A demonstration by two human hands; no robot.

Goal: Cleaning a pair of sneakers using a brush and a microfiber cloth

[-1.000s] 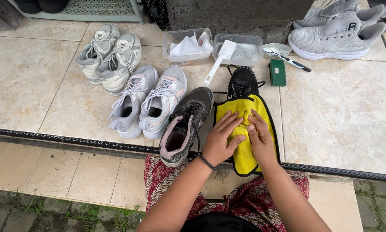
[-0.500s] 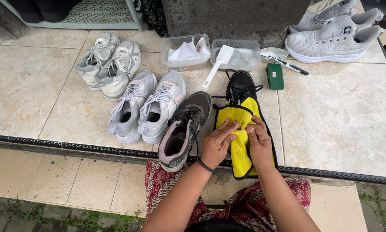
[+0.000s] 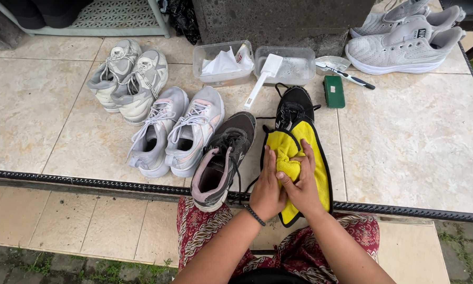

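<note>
Tiled ledge (image 3: 404, 158) w/ shoes all over; black shoe (image 3: 294, 105) as landmark, mid-ledge, toe pointing away. Far right & beyond it: big light-grey sneaker pair (image 3: 404, 44). Far left: grey-white pair (image 3: 128, 76). Left, nearer: grey pair w/ pink trim (image 3: 176, 131). Just left, touching distance: dark grey shoe (image 3: 223, 158), heel over ledge edge. Draped over black shoe's near part: yellow cloth (image 3: 312, 158), black-edged. Left hand (image 3: 268, 186) & right hand (image 3: 302, 184) both on cloth, fingers curled, pressed together, bunching a cloth fold between them. Beyond shoe: clear tub (image 3: 223, 63) w/ white crumpled cloth/paper; 2nd clear tub (image 3: 291, 66) w/ white brush (image 3: 265, 76) leaning out, liquid inside — can't tell. Right: green block (image 3: 334, 90), small brush (image 3: 347, 73).
</note>
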